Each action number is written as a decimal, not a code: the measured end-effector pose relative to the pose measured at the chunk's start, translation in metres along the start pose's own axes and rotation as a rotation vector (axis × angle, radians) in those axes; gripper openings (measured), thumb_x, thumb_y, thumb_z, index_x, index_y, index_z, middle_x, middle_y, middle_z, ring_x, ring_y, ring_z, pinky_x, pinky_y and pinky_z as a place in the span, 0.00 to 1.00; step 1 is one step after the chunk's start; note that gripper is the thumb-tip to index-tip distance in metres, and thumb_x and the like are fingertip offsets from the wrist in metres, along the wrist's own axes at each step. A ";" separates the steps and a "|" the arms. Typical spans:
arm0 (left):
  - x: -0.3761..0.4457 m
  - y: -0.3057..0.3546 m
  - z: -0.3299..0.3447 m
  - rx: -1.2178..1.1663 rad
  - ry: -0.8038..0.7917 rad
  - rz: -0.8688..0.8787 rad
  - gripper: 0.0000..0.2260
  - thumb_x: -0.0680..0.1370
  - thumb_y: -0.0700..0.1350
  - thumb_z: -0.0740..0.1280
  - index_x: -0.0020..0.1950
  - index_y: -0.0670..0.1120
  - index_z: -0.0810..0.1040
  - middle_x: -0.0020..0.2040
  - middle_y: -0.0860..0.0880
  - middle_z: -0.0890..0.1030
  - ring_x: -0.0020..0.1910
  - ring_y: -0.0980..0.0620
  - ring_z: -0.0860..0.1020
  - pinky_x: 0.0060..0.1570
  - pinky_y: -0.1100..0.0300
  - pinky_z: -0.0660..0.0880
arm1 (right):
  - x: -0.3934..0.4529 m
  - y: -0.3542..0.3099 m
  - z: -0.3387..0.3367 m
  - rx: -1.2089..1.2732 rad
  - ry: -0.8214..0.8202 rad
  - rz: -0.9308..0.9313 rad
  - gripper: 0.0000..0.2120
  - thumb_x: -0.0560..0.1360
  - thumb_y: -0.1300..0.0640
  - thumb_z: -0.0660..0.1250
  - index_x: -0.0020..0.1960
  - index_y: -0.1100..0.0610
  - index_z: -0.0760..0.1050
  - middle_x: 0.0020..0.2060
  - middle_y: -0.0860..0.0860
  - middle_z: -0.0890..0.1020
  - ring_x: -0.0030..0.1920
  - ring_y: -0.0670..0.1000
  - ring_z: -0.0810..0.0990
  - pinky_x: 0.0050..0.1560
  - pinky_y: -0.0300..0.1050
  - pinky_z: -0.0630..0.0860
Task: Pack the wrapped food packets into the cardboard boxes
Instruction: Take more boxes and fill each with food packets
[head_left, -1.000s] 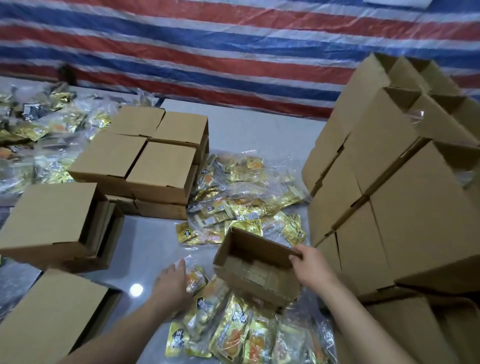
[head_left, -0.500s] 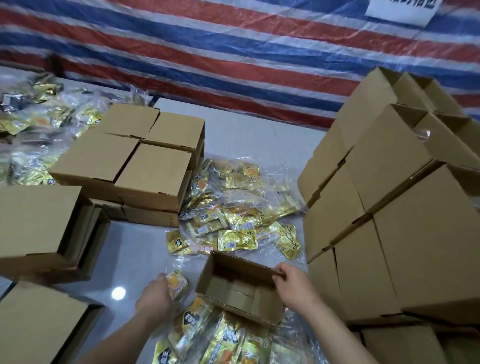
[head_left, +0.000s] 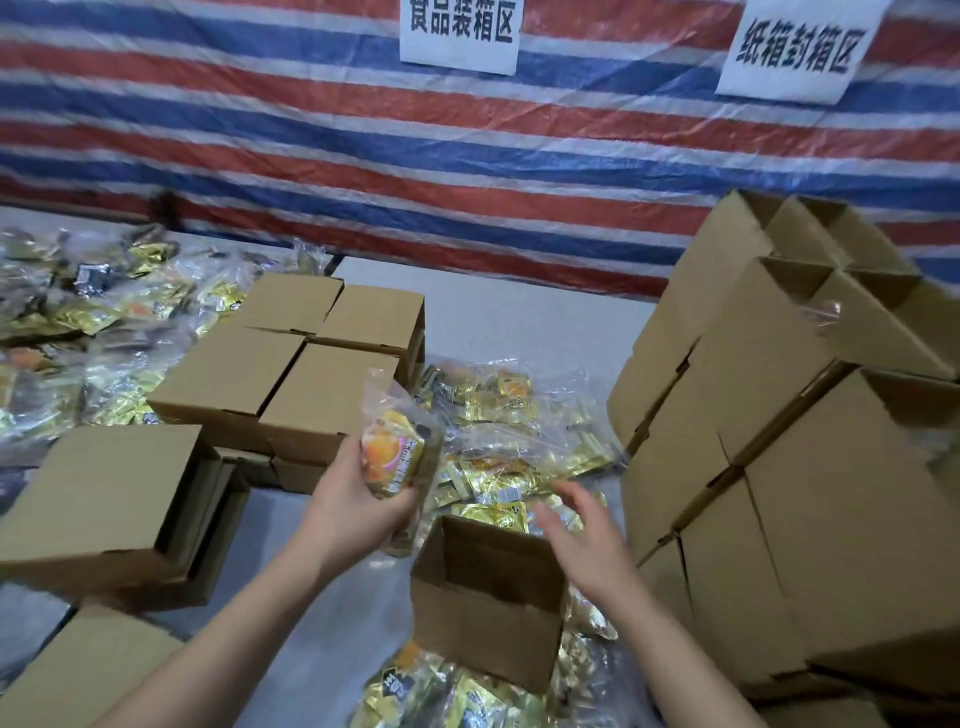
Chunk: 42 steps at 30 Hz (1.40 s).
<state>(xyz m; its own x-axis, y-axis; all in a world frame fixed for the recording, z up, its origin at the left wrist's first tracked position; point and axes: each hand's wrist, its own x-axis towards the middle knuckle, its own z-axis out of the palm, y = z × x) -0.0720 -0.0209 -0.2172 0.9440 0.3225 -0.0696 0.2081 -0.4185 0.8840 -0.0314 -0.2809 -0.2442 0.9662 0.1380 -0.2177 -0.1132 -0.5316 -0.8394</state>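
My left hand (head_left: 353, 499) grips a clear-wrapped packet (head_left: 395, 447) with orange and gold print, raised above the table. An open, empty cardboard box (head_left: 488, 618) stands just right of it, resting on loose packets. Above the box's far right corner hovers my right hand (head_left: 587, 535), fingers spread, holding nothing and not touching the box. More gold packets (head_left: 498, 441) lie in a heap behind the box, and others (head_left: 441, 696) lie in front of it.
Four closed boxes (head_left: 291, 374) stand together at centre left. Nearer boxes (head_left: 109, 493) lie on their sides at left. A tall stack of cardboard boxes (head_left: 789, 447) fills the right. Another packet pile (head_left: 78, 322) covers the far left. A striped tarp with two paper signs (head_left: 460, 31) hangs behind.
My left hand lifted a packet from the pile near the box. My right hand let go of the box's right edge and now hovers open above it. The view tilted upward.
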 end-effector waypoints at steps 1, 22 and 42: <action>0.000 0.021 0.004 -0.019 -0.026 0.050 0.22 0.67 0.48 0.79 0.53 0.59 0.71 0.46 0.58 0.81 0.44 0.62 0.81 0.44 0.61 0.78 | -0.003 -0.021 0.002 0.225 -0.030 0.000 0.29 0.72 0.34 0.66 0.69 0.44 0.69 0.67 0.42 0.74 0.68 0.44 0.71 0.66 0.42 0.68; 0.054 0.036 0.049 0.270 -0.445 -0.012 0.27 0.83 0.61 0.54 0.79 0.50 0.61 0.78 0.50 0.65 0.75 0.53 0.64 0.69 0.59 0.60 | 0.026 -0.048 -0.023 1.156 -0.122 0.237 0.24 0.76 0.40 0.65 0.60 0.60 0.79 0.48 0.58 0.85 0.42 0.56 0.86 0.39 0.49 0.82; 0.019 -0.090 0.068 0.459 -0.505 -0.291 0.11 0.84 0.45 0.53 0.52 0.45 0.75 0.57 0.41 0.79 0.53 0.46 0.77 0.48 0.58 0.71 | 0.064 0.017 0.093 -0.771 -0.687 0.042 0.17 0.78 0.50 0.66 0.66 0.52 0.73 0.60 0.54 0.80 0.58 0.58 0.79 0.54 0.47 0.74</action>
<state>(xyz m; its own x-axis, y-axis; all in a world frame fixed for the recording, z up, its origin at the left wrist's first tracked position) -0.0550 -0.0351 -0.3295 0.8139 0.0910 -0.5739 0.4498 -0.7239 0.5232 0.0067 -0.2034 -0.3188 0.5966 0.4258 -0.6802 0.2697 -0.9047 -0.3298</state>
